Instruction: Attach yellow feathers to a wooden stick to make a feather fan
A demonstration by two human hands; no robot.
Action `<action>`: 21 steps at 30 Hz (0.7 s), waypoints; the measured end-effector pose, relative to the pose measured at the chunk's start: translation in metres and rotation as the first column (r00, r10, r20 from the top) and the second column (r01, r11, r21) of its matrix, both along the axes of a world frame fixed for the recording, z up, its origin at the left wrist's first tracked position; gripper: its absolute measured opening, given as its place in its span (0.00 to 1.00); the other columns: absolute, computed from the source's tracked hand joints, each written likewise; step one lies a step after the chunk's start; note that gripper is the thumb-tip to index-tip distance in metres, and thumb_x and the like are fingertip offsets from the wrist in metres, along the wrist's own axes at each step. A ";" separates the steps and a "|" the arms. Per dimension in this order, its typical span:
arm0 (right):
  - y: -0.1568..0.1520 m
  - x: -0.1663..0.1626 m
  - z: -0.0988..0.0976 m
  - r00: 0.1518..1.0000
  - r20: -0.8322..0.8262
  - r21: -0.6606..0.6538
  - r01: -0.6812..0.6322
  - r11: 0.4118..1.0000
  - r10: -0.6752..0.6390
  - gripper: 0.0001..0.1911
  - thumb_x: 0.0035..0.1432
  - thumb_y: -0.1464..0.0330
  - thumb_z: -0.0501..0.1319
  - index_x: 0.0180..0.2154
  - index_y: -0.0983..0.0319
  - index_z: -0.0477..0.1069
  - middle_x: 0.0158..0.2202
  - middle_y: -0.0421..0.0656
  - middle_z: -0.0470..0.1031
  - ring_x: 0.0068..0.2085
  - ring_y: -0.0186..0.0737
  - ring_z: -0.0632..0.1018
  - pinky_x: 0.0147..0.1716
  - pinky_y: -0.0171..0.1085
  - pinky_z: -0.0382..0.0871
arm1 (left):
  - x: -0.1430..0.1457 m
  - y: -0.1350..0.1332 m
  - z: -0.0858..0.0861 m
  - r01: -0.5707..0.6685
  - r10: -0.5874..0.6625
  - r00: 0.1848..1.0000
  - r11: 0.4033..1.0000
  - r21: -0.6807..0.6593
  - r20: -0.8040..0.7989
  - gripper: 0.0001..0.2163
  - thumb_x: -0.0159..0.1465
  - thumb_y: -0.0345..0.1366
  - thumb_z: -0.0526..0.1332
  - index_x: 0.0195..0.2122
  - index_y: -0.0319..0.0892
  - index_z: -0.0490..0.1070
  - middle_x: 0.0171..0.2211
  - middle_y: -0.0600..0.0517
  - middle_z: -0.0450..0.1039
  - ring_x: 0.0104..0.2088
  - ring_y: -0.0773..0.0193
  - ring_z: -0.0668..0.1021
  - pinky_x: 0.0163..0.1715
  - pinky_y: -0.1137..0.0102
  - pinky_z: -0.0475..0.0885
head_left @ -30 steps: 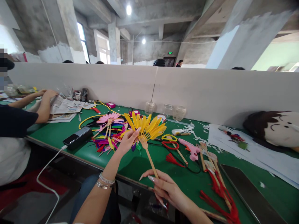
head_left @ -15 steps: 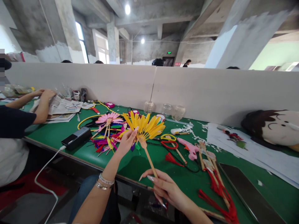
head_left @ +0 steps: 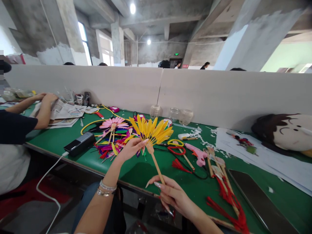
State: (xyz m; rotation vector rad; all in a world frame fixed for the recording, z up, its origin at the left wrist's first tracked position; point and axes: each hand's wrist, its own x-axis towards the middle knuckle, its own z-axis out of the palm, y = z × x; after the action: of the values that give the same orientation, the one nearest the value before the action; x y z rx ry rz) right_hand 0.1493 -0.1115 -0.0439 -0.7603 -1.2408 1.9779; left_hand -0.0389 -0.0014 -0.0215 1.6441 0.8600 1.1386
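A fan of yellow feathers point(head_left: 156, 131) on a pale wooden handle point(head_left: 157, 165) is held up over the table's front part. My right hand point(head_left: 175, 196) grips the lower end of that handle, fingers curled round it. At the lower left of the feathers, my left hand point(head_left: 130, 150) pinches the fan near the feather bases; its fingertips partly cover what they grip. Behind my left hand lie loose coloured feathers point(head_left: 104, 151) and a pink feather fan point(head_left: 114, 124). Scissors with red and yellow handles point(head_left: 177, 150) rest right of the yellow fan.
On the green table point(head_left: 136, 170) lie a pink glue gun point(head_left: 198, 154), wooden sticks with red tassels point(head_left: 225, 182), a dark tablet-like slab point(head_left: 260, 198) and a black power bank point(head_left: 80, 143). Glass jars point(head_left: 174, 114) stand by the white partition point(head_left: 207, 92). A co-worker's hands point(head_left: 48, 97) are over newspaper at left.
My left hand has moved slightly down and right, from among the feathers to nearer their bases. The right hand keeps its grip on the handle; the fan has barely shifted.
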 end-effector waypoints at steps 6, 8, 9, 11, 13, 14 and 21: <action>-0.001 0.000 0.001 1.000 -0.008 -0.007 -0.004 1.000 0.004 0.18 0.51 0.58 0.60 0.40 0.65 0.69 0.11 0.26 0.43 0.12 0.21 0.47 0.13 0.26 0.57 | 0.003 -0.004 -0.001 0.203 -0.200 0.979 0.969 -0.138 0.037 0.25 0.56 0.57 0.48 0.24 0.38 0.70 0.19 0.48 0.69 0.17 0.69 0.69 0.17 0.75 0.63; -0.002 0.000 0.001 1.000 0.003 -0.015 0.002 1.000 -0.002 0.18 0.51 0.58 0.60 0.39 0.64 0.69 0.11 0.26 0.43 0.12 0.21 0.47 0.13 0.26 0.57 | 0.007 -0.005 -0.001 0.280 -0.269 0.959 0.948 -0.150 0.090 0.25 0.57 0.55 0.48 0.27 0.37 0.71 0.20 0.47 0.70 0.20 0.66 0.72 0.19 0.74 0.65; -0.002 0.000 0.000 1.000 0.007 -0.019 0.002 1.000 -0.002 0.18 0.51 0.58 0.60 0.39 0.64 0.69 0.11 0.26 0.43 0.12 0.21 0.47 0.13 0.26 0.57 | 0.010 -0.006 -0.001 0.306 -0.291 0.950 0.940 -0.149 0.112 0.24 0.57 0.55 0.49 0.28 0.37 0.72 0.21 0.46 0.70 0.21 0.65 0.73 0.20 0.74 0.66; -0.002 0.000 -0.001 1.000 0.007 -0.019 -0.005 1.000 0.006 0.19 0.50 0.58 0.61 0.39 0.64 0.69 0.11 0.26 0.43 0.12 0.21 0.47 0.13 0.26 0.56 | 0.015 -0.007 -0.001 0.315 -0.295 0.945 0.938 -0.144 0.144 0.25 0.57 0.55 0.49 0.28 0.37 0.73 0.22 0.45 0.71 0.23 0.64 0.74 0.20 0.74 0.66; -0.001 0.000 -0.004 1.000 0.005 -0.021 -0.013 1.000 0.014 0.19 0.50 0.57 0.61 0.39 0.65 0.68 0.11 0.26 0.44 0.12 0.21 0.46 0.13 0.26 0.56 | 0.019 -0.008 -0.001 0.290 -0.267 0.949 0.947 -0.136 0.167 0.25 0.57 0.55 0.49 0.28 0.37 0.73 0.22 0.46 0.71 0.24 0.64 0.74 0.20 0.74 0.66; -0.001 0.000 -0.005 1.000 0.003 -0.021 -0.016 1.000 0.016 0.19 0.50 0.57 0.61 0.39 0.65 0.68 0.11 0.26 0.44 0.12 0.21 0.46 0.13 0.26 0.56 | 0.021 -0.008 -0.001 0.279 -0.254 0.951 0.951 -0.133 0.178 0.26 0.57 0.56 0.48 0.27 0.37 0.73 0.21 0.46 0.71 0.23 0.65 0.73 0.20 0.75 0.66; 0.001 -0.004 -0.007 1.000 -0.012 -0.013 -0.008 1.000 0.008 0.18 0.50 0.58 0.61 0.38 0.65 0.68 0.10 0.26 0.45 0.11 0.21 0.47 0.12 0.26 0.53 | 0.029 -0.006 -0.006 0.313 -0.258 0.927 0.933 -0.181 0.273 0.26 0.56 0.55 0.50 0.33 0.34 0.73 0.28 0.42 0.73 0.22 0.65 0.74 0.19 0.74 0.65</action>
State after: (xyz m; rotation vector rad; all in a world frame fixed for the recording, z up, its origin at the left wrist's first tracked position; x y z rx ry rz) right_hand 0.1454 -0.1110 -0.0506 -0.7495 -1.2274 1.9959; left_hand -0.0102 -0.0079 -0.0280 1.3581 0.5430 0.9765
